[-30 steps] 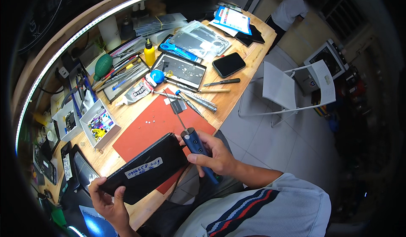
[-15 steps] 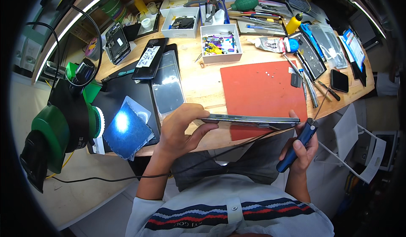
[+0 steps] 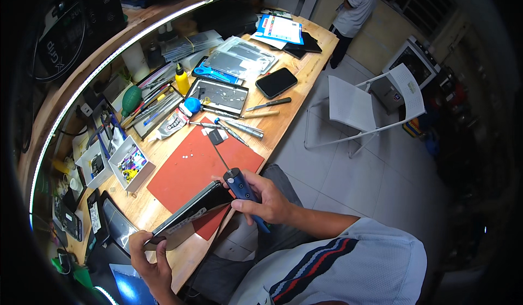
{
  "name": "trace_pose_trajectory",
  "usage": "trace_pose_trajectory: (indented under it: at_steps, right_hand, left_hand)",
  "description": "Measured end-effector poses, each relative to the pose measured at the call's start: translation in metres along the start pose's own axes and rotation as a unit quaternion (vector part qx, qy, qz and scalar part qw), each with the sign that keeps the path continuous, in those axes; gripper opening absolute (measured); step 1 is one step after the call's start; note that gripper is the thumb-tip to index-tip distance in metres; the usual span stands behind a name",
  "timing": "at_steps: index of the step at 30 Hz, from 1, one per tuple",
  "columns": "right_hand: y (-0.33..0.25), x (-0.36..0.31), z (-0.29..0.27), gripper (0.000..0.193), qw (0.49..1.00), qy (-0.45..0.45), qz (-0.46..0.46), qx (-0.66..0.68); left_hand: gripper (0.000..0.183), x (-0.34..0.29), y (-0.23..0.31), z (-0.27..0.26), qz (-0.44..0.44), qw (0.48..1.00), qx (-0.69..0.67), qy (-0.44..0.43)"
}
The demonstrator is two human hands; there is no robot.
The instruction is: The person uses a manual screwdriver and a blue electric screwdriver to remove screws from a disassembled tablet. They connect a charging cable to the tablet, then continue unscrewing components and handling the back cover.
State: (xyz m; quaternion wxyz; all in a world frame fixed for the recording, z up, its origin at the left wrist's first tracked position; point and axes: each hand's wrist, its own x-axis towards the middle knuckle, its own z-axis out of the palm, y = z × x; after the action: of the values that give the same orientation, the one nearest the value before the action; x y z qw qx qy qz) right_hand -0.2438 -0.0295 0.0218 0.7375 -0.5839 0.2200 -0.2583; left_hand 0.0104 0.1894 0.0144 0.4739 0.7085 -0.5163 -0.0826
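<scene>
A phone (image 3: 192, 208) is tilted on its edge above the bench's front edge, its dark face with handwriting on it. My left hand (image 3: 151, 264) is closed on its near left end, thumb and fingers pinching the rim. In my right hand (image 3: 268, 200) is a blue handheld power tool (image 3: 239, 188) with buttons and a long thin metal shaft pointing up and away. That hand's fingers are also at the phone's far end; whether they grip it I cannot tell. An orange-red mat (image 3: 182, 171) lies beyond and beneath the phone, with several tiny white bits on it.
White boxes of small parts (image 3: 143, 180) stand left of the mat. Beyond it lie a glue tube (image 3: 170, 124), screwdrivers (image 3: 245, 128), a yellow bottle (image 3: 182, 81) and a black phone (image 3: 277, 83). A white folding chair (image 3: 351, 103) stands right of the bench; a person (image 3: 354, 13) stands farther back.
My view has swung to the right, bringing in the chair and the standing person. Both hands keep their holds; the phone now shows more of its dark, written-on face.
</scene>
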Motion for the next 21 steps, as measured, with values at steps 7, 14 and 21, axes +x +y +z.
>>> trace_pose_trajectory:
  at_steps: [7, 14, 21]
  right_hand:
    - [0.003, 0.010, -0.003, 0.052, 1.000, 0.015, -0.003, 0.022]
    - [0.009, 0.025, -0.009, 0.050, 0.998, -0.023, 0.027, 0.058]
    - [0.015, 0.031, -0.004, 0.050, 0.998, -0.014, 0.005, 0.057]
  left_hand:
    - [0.046, 0.002, -0.003, 0.011, -0.080, 0.986, -0.130, 0.070]
    - [0.046, 0.007, 0.007, 0.012, -0.131, 0.980, -0.133, 0.068]
    - [0.046, 0.002, 0.001, 0.013, -0.152, 0.978, -0.130, 0.063]
